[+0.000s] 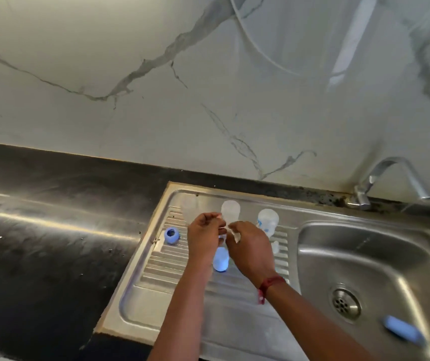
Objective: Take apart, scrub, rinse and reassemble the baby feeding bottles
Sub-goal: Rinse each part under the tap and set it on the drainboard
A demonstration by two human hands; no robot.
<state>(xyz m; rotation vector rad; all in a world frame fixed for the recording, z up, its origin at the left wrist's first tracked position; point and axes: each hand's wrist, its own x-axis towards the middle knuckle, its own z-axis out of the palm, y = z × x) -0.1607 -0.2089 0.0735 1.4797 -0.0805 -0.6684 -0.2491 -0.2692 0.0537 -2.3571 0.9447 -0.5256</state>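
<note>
Countertop (52, 230) of dark stone filled the left side, and the sink's steel drainboard (143, 303) began at its edge. A blue ring (171, 236) sat on the ribbed part of the drainboard near its left rim. Behind the ring a pale bottle body (189, 207) stood on the drainboard, too faint to make out in detail.

The left hand (204, 235) hovered over the ribs with its fingers curled. Its fingertips met the right hand (250, 246) over the middle of the drainboard. Between them both hands pinched a small clear piece (234, 234); blur hid its exact shape. A blue-tinted cap (220, 259) stood on the drainboard beneath the two hands, partly covered by them. A second bottle body (231, 211) stood just behind the fingertips. A red thread band (271, 282) circled the right wrist.

To the right of the hands, a third bottle body (268, 221), with blue markings, stood on the drainboard. A little clear teat (275, 246) sat on the ribs just in front of it.

Further right lay the basin (365, 256) with its drain (344, 303). A blurred blue object (401, 330) rested in the basin near the front right corner. The tap (362, 196) rose from the back edge, with its spout arched over the basin.
</note>
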